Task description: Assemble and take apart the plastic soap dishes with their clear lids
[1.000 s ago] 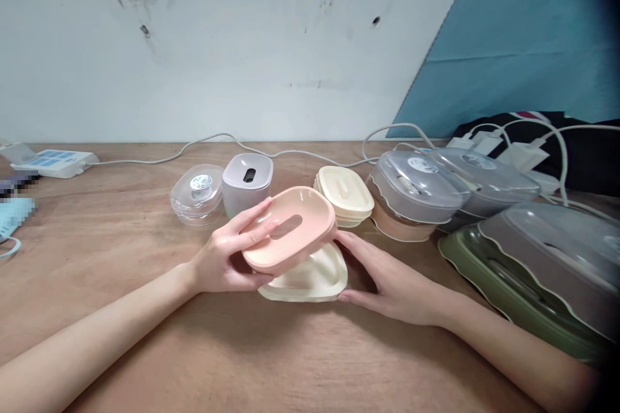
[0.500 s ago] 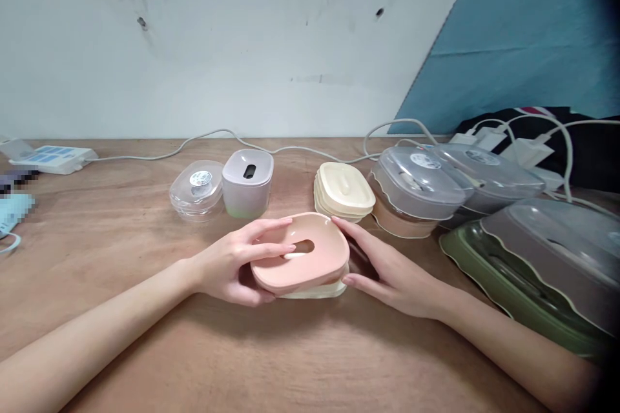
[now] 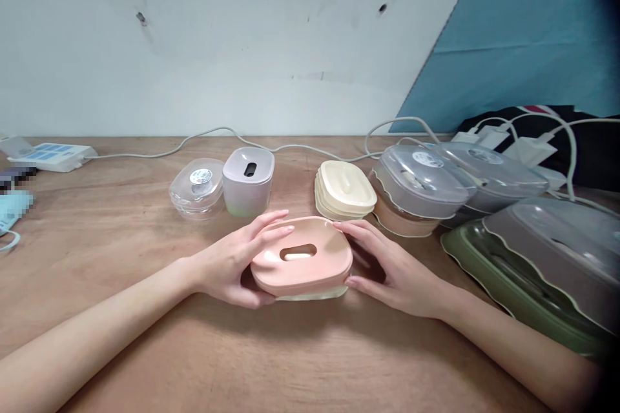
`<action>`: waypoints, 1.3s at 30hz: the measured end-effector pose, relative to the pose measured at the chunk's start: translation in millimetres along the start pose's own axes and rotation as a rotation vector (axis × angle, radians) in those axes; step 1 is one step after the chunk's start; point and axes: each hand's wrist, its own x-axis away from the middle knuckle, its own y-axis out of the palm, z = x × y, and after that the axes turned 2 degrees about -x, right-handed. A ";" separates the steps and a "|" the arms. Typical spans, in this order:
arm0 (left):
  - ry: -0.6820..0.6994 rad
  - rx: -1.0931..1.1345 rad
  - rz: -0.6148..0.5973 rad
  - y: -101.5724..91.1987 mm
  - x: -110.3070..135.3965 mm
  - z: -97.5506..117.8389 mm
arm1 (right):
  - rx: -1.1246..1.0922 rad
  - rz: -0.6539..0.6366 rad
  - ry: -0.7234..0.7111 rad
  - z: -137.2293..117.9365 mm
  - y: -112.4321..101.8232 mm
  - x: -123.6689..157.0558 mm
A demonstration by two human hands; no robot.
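Note:
Before me on the wooden table is a pink tissue box (image 3: 317, 271) with a rounded top and an oblong slot; something whitish shows inside. A cream bottom edge (image 3: 314, 295) peeks out under its front. My left hand (image 3: 227, 264) grips the left side, thumb low at the front and fingers along the top rim. On the opposite side, my right hand (image 3: 387, 264) holds the box with thumb at the front corner and fingertips at the back corner. Just behind stands a stack of cream lids (image 3: 346, 190). A lilac slotted container (image 3: 248, 184) is behind the left hand.
Clear plastic lids (image 3: 197, 190) are stacked left of the lilac container. Lidded boxes in grey (image 3: 421, 181) and green (image 3: 513, 284) crowd the right side. A white cable (image 3: 290, 147) runs along the wall from a power strip (image 3: 53, 158).
The pink top, tilted before, now sits more level on the cream bottom. My left index finger has drawn back from the slot to the upper left of the top.

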 end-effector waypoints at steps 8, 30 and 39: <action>0.052 -0.049 0.056 2.0 0.3 1.3 | 0.023 -0.020 -0.039 -0.2 -2.2 -0.4; 0.144 -0.146 0.040 3.1 -1.8 2.8 | 0.069 -0.045 -0.082 1.0 -2.4 -0.8; 0.137 -0.120 0.052 5.1 -0.1 -1.4 | 0.112 -0.031 -0.080 4.4 0.3 0.4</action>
